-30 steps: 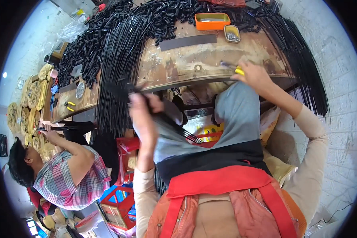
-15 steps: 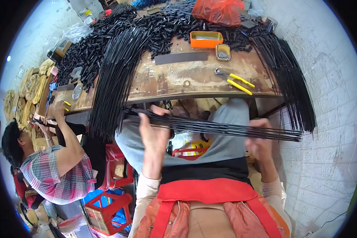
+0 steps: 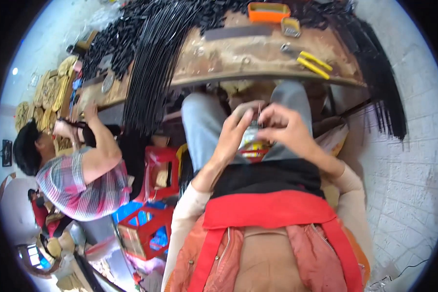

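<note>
Over my lap, my left hand (image 3: 237,130) is closed, its fingers curled around something I cannot make out. Close beside it is my right hand (image 3: 288,127), slightly blurred, its thumb and bent fingers apart. A few thin upright strands (image 3: 259,109) show between the fingertips. The long bundle of black rods held earlier does not show lengthwise; my hands may hide it. Ahead, one sheaf of thin black rods (image 3: 153,63) hangs over the table edge on the left, another sheaf (image 3: 385,87) on the right.
On the worn wooden table (image 3: 214,61) lie yellow-handled pliers (image 3: 315,64), a dark flat strip (image 3: 237,32), an orange tray (image 3: 268,12) and a small metal tin (image 3: 291,27). Black parts (image 3: 109,53) heap behind. A co-worker (image 3: 82,170) sits left, near red stools (image 3: 148,228). A white wall (image 3: 399,204) stands right.
My hands have come together over my lap from wide apart. The black rod bundle no longer lies across between them. The view has tipped down, so the table sits higher in it.
</note>
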{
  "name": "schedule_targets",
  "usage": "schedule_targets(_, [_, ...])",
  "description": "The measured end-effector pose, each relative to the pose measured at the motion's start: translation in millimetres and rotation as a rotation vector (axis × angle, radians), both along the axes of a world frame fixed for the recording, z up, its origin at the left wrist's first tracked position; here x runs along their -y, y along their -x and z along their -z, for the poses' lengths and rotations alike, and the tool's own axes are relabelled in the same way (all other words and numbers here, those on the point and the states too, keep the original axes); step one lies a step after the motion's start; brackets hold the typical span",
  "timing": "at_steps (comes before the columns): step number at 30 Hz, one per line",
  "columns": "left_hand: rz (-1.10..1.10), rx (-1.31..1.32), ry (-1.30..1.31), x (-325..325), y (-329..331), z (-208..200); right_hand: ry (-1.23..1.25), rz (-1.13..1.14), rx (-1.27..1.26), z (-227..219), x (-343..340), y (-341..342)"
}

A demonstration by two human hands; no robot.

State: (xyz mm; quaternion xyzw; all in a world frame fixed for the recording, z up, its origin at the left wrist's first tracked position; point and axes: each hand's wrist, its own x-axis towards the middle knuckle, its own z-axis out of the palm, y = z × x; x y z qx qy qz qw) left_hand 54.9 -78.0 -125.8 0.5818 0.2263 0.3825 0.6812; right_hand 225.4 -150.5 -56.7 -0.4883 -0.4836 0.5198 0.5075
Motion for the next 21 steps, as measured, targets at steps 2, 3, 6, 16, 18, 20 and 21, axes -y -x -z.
schedule_targets(2, [0.059,-0.001,0.188,5.4,-0.6,-28.1,0.043,-0.034,-0.093,0.1,-10.4,-1.1])
schedule_targets(3, [0.024,0.008,0.110,6.7,-2.9,-37.9,0.017,-0.042,-0.108,-0.9,-14.8,-5.3])
schedule_targets(6, [-0.138,-0.027,0.070,14.6,-6.7,-52.0,0.093,-0.012,-0.077,-3.1,-26.2,-14.9])
schedule_targets(16, [-0.249,-0.028,0.093,6.1,2.7,-67.8,-0.120,-0.060,-0.217,-0.5,-32.9,-3.9])
schedule_targets(18, [-0.356,-0.006,-0.039,8.3,-3.6,-71.4,-0.137,0.017,-0.234,-1.5,-30.2,-1.7])
schedule_targets(20, [-0.306,0.076,0.055,5.9,-6.4,-73.0,-0.171,0.022,-0.196,-2.3,-29.0,-2.1])
schedule_targets(21, [-0.223,0.098,0.170,3.0,-5.8,-73.2,-0.171,0.030,-0.195,-2.6,-29.4,-3.5])
